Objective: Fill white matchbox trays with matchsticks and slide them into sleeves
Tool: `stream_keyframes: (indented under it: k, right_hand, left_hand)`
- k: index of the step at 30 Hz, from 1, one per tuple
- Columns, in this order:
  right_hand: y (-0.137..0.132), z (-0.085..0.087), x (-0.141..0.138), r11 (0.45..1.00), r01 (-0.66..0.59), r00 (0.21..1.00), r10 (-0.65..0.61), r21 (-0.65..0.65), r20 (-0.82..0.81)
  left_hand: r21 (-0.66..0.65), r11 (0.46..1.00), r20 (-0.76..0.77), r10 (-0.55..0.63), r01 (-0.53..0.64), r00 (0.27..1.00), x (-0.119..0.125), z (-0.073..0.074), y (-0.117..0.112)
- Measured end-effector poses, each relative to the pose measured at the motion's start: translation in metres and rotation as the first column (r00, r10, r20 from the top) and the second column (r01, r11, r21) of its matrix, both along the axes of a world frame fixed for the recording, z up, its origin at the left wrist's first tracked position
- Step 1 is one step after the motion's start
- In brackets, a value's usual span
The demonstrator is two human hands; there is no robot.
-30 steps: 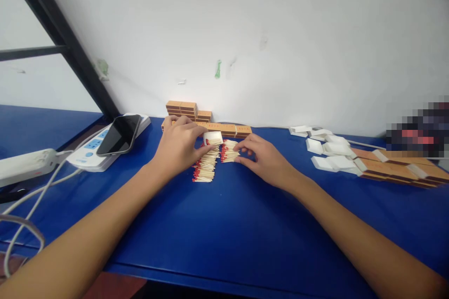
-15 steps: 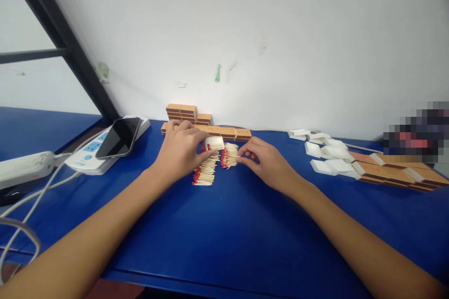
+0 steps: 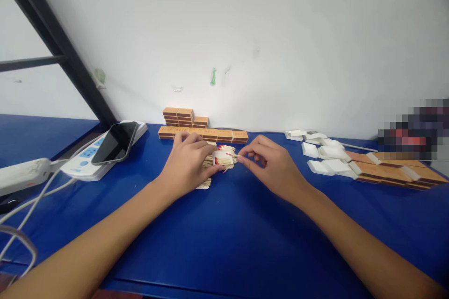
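Observation:
My left hand (image 3: pixel 191 159) grips a small white matchbox tray (image 3: pixel 220 154) between thumb and fingers, above the loose matches. Some red-headed matches lie in the tray's hollow, their sticks pointing right. At its right end, my right hand (image 3: pixel 266 159) pinches several matches (image 3: pixel 234 156) by their pale ends, heads toward the tray. A heap of matches (image 3: pixel 204 183) lies on the blue table under and beside my left hand, mostly hidden by it. Another small pile (image 3: pixel 226 148) shows just behind the tray.
Orange matchboxes (image 3: pixel 205 134) stand in a row and a stack by the wall. On the right are white trays (image 3: pixel 329 167) and more orange boxes (image 3: pixel 382 173). A phone (image 3: pixel 115 142) rests on a power strip (image 3: pixel 84 163) at left, with white cables (image 3: pixel 38 203) nearby.
My left hand has moved the tray slightly right and down, toward my right hand. Matches held by my right hand now reach into the tray, which looked empty before.

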State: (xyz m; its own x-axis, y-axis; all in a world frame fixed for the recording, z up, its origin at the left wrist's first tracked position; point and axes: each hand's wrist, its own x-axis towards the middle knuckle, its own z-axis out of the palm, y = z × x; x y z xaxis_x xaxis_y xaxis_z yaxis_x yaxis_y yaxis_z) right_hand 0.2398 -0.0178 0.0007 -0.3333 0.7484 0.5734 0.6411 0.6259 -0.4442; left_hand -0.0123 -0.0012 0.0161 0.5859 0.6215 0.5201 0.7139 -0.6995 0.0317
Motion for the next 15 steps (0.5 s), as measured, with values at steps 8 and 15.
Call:
stream_keyframes:
  k: [8,15]
  right_hand:
    - [-0.006,0.0,-0.007,0.999,-0.04,0.998,0.04,0.011,0.046]
    - [0.002,-0.009,0.0,0.999,-0.01,0.999,0.012,-0.051,0.037]
  left_hand:
    - [-0.042,0.998,0.036,-0.052,0.053,0.998,0.009,-0.004,-0.005]
    - [-0.057,0.998,0.081,0.027,-0.023,0.996,-0.004,0.0,0.008]
